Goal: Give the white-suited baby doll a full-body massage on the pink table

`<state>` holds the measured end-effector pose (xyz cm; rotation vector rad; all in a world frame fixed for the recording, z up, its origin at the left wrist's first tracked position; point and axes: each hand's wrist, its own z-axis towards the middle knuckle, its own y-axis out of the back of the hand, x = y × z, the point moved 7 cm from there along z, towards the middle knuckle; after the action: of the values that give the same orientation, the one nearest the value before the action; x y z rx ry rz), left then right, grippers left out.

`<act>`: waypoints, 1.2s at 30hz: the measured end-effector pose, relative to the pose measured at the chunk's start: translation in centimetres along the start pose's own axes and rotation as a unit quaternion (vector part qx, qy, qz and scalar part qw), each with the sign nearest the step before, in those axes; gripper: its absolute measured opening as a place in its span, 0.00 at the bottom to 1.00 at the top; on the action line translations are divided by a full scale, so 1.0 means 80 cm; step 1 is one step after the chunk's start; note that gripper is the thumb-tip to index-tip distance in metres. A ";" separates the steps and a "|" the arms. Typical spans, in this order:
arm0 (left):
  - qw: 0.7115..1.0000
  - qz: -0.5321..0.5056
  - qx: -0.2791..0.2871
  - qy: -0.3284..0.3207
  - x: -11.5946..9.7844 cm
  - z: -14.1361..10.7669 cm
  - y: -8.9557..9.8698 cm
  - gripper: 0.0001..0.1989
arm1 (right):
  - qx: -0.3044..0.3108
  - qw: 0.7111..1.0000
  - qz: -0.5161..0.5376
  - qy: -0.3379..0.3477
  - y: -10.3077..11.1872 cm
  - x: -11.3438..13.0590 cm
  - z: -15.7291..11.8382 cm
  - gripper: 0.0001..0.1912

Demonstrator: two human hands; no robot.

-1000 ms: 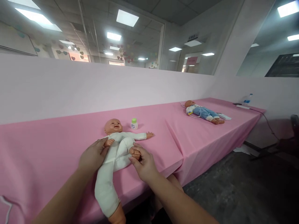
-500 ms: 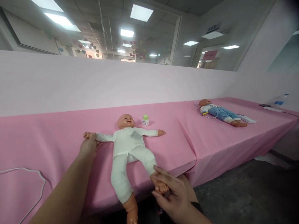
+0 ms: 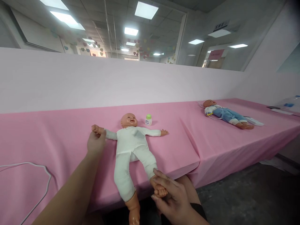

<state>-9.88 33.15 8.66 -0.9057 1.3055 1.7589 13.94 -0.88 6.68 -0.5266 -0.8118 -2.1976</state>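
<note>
The doll (image 3: pixel 131 139) had one arm folded on its chest and one leg bent up, and now both are pulled out long and away from its body. The left hand (image 3: pixel 96 144) has moved out to the side with the arm, and the right hand (image 3: pixel 173 195) has come down with the foot (image 3: pixel 160 190).

The doll lies on its back on the pink table (image 3: pixel 70 125), in white clothes, with its face up. The left hand has its fingers closed around the doll's wrist, just below the little fist (image 3: pixel 95 128). The right hand has its fingers curled over the top of the foot, with the thumb (image 3: pixel 159 201) under it, so the foot sits snug in between. The doll's other foot (image 3: pixel 134 212) hangs past the front edge of the table. Its other arm (image 3: pixel 153 132) lies stretched out flat.

A small bottle (image 3: pixel 148 121) with a green lid stands near the doll's head. A white cord (image 3: pixel 48 181) curls on the table at the left side. Far over to the right, another baby (image 3: pixel 226 114) in blue pants lies on its back.
</note>
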 end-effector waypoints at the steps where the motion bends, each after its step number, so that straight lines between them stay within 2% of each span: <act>1: 0.999 0.022 -0.006 -0.029 -0.010 -0.007 0.000 0.18 | -0.013 1.000 -0.001 -0.006 0.005 0.002 0.009 0.32; 4: 0.982 0.100 0.023 -0.160 -0.047 -0.033 -0.017 0.18 | -0.024 0.999 -0.010 -0.036 0.010 0.002 0.040 0.27; 7: 0.928 0.184 0.072 -0.317 -0.080 -0.062 -0.048 0.20 | -0.038 0.998 0.002 -0.049 0.006 -0.009 0.072 0.23; 9: 0.894 0.217 0.087 -0.381 -0.089 -0.075 -0.064 0.23 | -0.047 0.997 0.019 -0.056 0.000 -0.020 0.090 0.22; 13: 0.865 0.254 0.124 -0.414 -0.086 -0.078 -0.080 0.24 | -0.024 0.996 0.027 -0.085 -0.022 -0.041 0.120 0.19; 17: 0.856 0.256 0.156 -0.421 -0.081 -0.077 -0.084 0.24 | 0.007 0.995 0.012 -0.095 -0.044 -0.053 0.138 0.20; 20: 0.871 0.237 0.160 -0.400 -0.076 -0.073 -0.083 0.24 | 0.000 0.994 0.017 -0.109 -0.049 -0.062 0.143 0.19; 24: 0.913 0.168 0.157 -0.337 -0.071 -0.066 -0.072 0.24 | -0.022 0.993 0.033 -0.115 -0.037 -0.058 0.134 0.21; 27: 0.954 0.099 0.147 -0.240 -0.059 -0.053 -0.057 0.23 | -0.036 0.992 0.034 -0.114 -0.017 -0.045 0.118 0.24; 30: 0.986 0.012 0.093 -0.137 -0.038 -0.035 -0.038 0.20 | -0.037 0.995 0.010 -0.090 0.002 -0.023 0.096 0.23; 33: 0.994 -0.089 0.032 -0.046 -0.011 -0.017 -0.025 0.18 | -0.029 0.997 -0.028 -0.072 0.016 -0.003 0.072 0.21; 36: 0.979 -0.191 -0.007 0.068 0.017 -0.007 -0.023 0.17 | -0.008 0.996 -0.061 -0.059 0.023 0.009 0.047 0.22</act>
<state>-8.82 33.21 6.53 -1.2129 1.1136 1.4284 15.30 0.36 10.55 -0.6349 -0.9098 -2.3035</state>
